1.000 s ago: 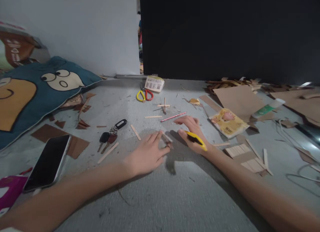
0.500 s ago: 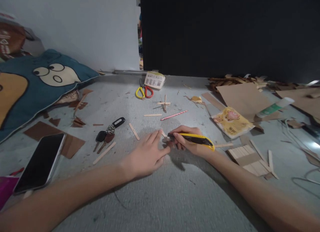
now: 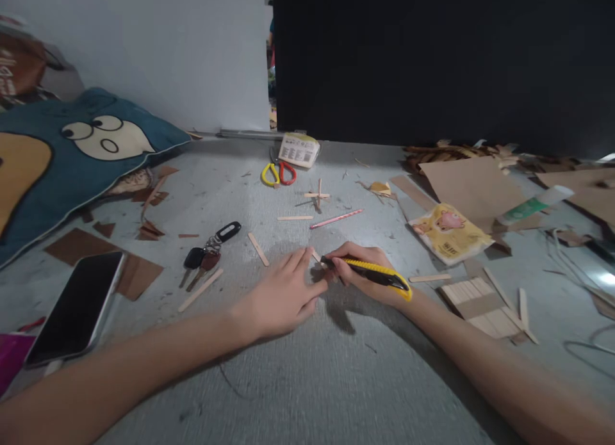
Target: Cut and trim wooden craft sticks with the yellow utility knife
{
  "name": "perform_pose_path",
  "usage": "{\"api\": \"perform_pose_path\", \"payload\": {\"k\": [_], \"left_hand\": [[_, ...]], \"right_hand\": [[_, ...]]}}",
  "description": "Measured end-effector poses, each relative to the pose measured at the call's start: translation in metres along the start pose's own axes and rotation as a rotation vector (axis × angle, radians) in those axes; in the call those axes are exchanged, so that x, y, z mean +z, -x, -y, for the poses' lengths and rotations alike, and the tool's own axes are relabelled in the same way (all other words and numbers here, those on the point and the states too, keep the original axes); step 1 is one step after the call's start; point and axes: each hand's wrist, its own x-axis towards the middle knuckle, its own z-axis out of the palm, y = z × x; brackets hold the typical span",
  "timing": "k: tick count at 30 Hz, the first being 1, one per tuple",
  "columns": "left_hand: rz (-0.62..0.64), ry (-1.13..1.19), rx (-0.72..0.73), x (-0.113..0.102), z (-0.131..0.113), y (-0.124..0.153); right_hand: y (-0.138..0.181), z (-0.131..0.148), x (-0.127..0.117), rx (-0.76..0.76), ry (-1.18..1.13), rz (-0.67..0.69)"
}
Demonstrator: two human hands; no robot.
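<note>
In my right hand [image 3: 362, 269] is a yellow and black utility knife [image 3: 379, 273], its front end pointing left toward my left fingertips. My left hand [image 3: 288, 294] rests on the grey surface, index finger and thumb pinning a small wooden craft stick [image 3: 316, 255]. Only a short pale length of that stick shows between the hands; the rest is hidden, and the blade's contact with it is too small to make out. Just beyond lie a red-and-white pencil [image 3: 336, 219], a craft stick [image 3: 295, 218] and a small cross-shaped assembly of sticks [image 3: 318, 195].
Keys [image 3: 204, 258], a phone [image 3: 77, 304] and brown cardboard scraps [image 3: 139, 272] lie at left, near a blue cushion [image 3: 96, 157]. Scissors [image 3: 278, 172] lie at the back. Rightward are a yellow packet [image 3: 449, 234], a glue tube [image 3: 535, 205] and a bundle of craft sticks [image 3: 480, 307].
The knife's rear end has tipped slightly lower, along with my right hand. My left hand stays pressed in nearly the same spot. The whole view has shifted a little.
</note>
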Motion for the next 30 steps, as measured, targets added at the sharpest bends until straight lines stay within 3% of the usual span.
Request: {"api": "perform_pose_path", "payload": {"k": [4, 11, 19, 30], "left_hand": [[-0.003, -0.005, 0.006, 0.001, 0.0, 0.001], [-0.027, 0.031, -0.011, 0.001, -0.001, 0.001], [0.042, 0.016, -0.02, -0.005, -0.004, -0.001], [0.052, -0.008, -0.012, -0.005, -0.004, -0.002]], "right_hand": [[0.001, -0.001, 0.0, -0.055, 0.078, -0.006], [-0.006, 0.005, 0.0, -0.297, 0.242, 0.024], [-0.015, 0.017, -0.001, -0.234, 0.179, 0.128], [-0.016, 0.005, 0.004, -0.095, 0.062, 0.055]]}}
